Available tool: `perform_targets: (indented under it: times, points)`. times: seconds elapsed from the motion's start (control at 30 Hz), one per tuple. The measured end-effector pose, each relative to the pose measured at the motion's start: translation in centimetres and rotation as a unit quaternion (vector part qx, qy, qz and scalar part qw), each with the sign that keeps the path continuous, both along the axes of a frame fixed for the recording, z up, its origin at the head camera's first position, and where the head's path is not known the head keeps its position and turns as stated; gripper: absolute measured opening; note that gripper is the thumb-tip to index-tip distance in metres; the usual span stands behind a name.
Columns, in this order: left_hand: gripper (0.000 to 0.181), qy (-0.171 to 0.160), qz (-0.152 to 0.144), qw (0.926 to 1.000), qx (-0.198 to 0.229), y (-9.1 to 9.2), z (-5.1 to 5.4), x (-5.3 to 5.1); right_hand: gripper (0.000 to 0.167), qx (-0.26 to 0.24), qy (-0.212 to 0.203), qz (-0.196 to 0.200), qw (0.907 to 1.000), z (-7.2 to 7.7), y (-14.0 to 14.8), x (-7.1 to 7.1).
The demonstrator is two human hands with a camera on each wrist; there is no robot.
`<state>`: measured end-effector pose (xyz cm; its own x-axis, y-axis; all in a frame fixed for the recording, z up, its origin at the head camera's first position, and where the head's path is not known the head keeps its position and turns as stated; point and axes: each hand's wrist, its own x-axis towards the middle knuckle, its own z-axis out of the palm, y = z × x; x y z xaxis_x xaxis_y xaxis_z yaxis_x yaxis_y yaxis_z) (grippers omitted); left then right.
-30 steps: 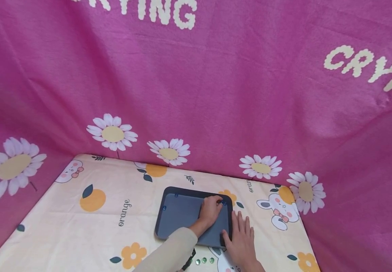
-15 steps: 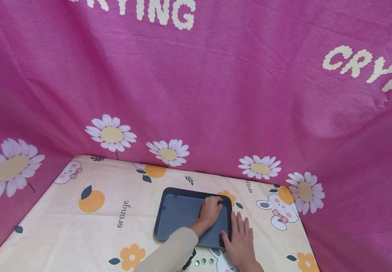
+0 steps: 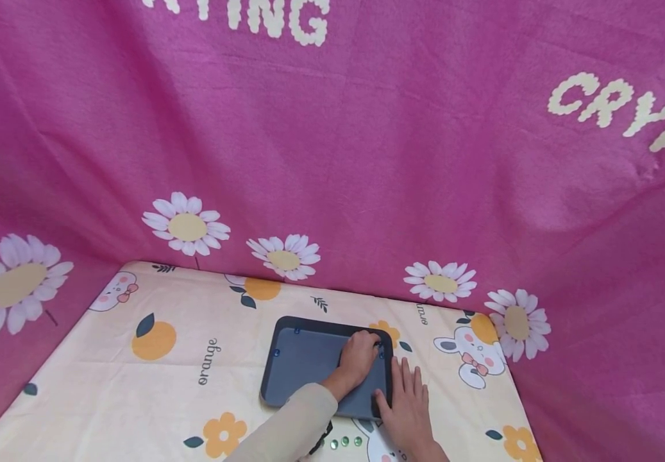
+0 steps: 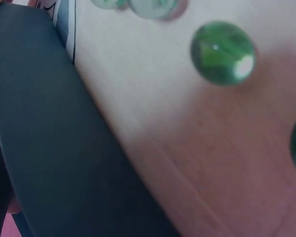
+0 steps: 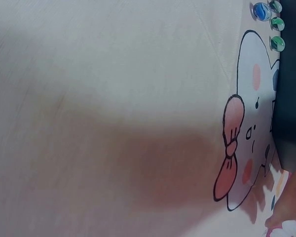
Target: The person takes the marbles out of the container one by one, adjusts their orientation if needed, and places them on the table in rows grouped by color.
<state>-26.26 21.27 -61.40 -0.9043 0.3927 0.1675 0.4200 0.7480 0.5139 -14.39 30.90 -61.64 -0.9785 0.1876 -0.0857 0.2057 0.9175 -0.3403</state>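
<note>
A dark grey rectangular tray point(image 3: 303, 378) lies on the cloth. My left hand point(image 3: 358, 356) reaches over it with bent fingers at its far right corner. A blue marble point(image 3: 381, 352) sits right by those fingertips; a small dark spot shows between them, too small to make out. Two more blue marbles are inside on the left: one by the far wall point(image 3: 297, 331), one by the left wall point(image 3: 276, 353). My right hand point(image 3: 407, 410) rests with straight fingers along the tray's right side, its thumb at the rim.
Several green marbles point(image 3: 345, 441) lie on the cloth before the tray's near edge, seen large as green glass balls point(image 4: 223, 53) in the left wrist view. A blue marble point(image 5: 261, 11) lies beside them in the right wrist view. A pink curtain point(image 3: 332, 160) hangs behind the table.
The blue marble at the far right corner has shifted slightly toward the near side. My left fingertips have moved slightly right. The right hand stays in place.
</note>
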Motion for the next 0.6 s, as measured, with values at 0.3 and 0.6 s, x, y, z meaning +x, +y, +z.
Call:
perform_targets:
  times: [0.3, 0.6]
  points:
    - [0.019, 0.007, -0.016, 0.9996, -0.023, 0.3, 0.23, 0.0, 0.08, -0.004, -0.001, 0.003, 1.0, 0.19, 0.02, 0.17]
    - [0.019, -0.008, -0.011, 0.9997, -0.022, 0.56, 0.13, -0.08, 0.08, 0.004, 0.002, 0.004, 1.0, 0.09, 0.01, 0.17]
